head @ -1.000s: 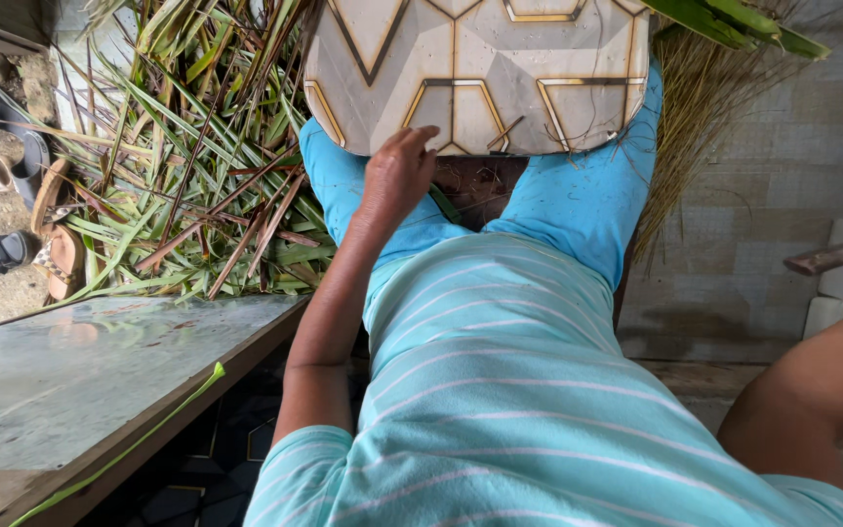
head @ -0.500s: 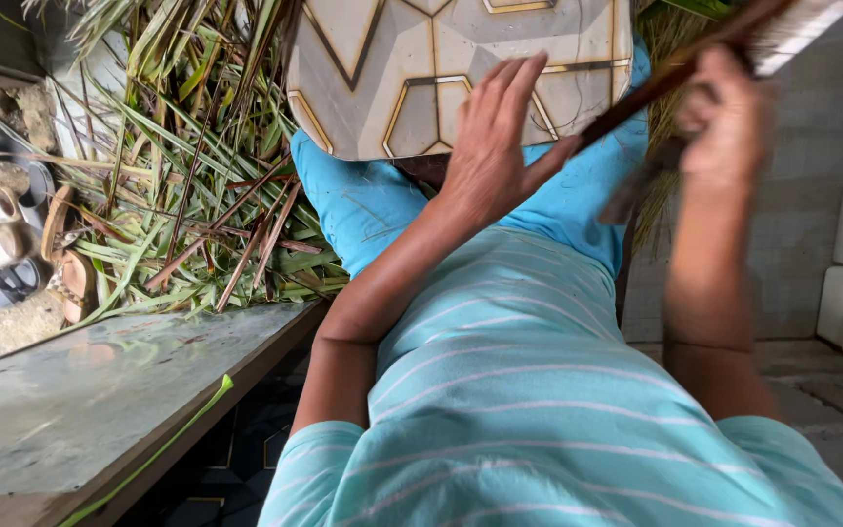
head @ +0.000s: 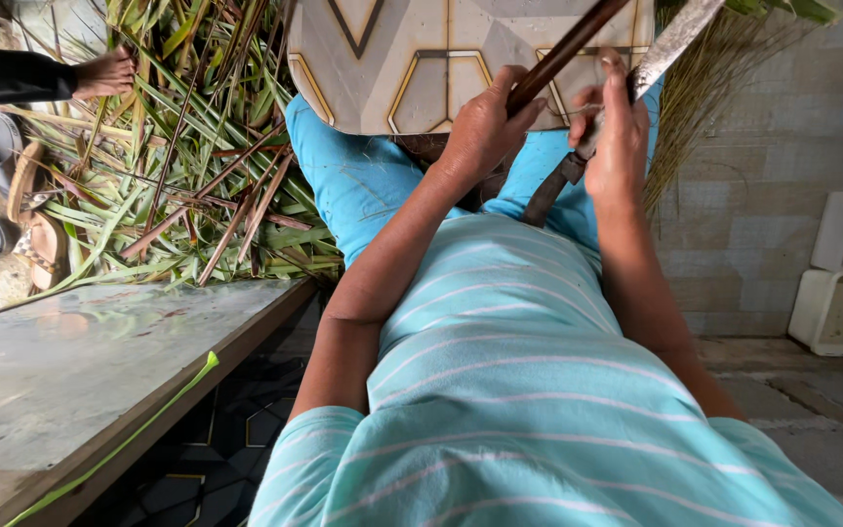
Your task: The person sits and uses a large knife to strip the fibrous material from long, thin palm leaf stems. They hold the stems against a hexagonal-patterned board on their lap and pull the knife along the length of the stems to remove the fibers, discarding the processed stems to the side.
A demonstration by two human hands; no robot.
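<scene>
Left hand (head: 485, 122) now closed round the brown stick (head: 563, 54), fingers curled tight on it; half a second back the fingers were spread and off it. Right hand (head: 617, 137) grips the knife handle (head: 550, 190), fingers wrapped; blade (head: 675, 39) runs up past the fingertips, just beside the stick. Both hands have risen over the tiled seat (head: 392, 68). Judgement: stick is steadied for cutting. Leaf pile (head: 187, 185) well left of the fingers.
</scene>
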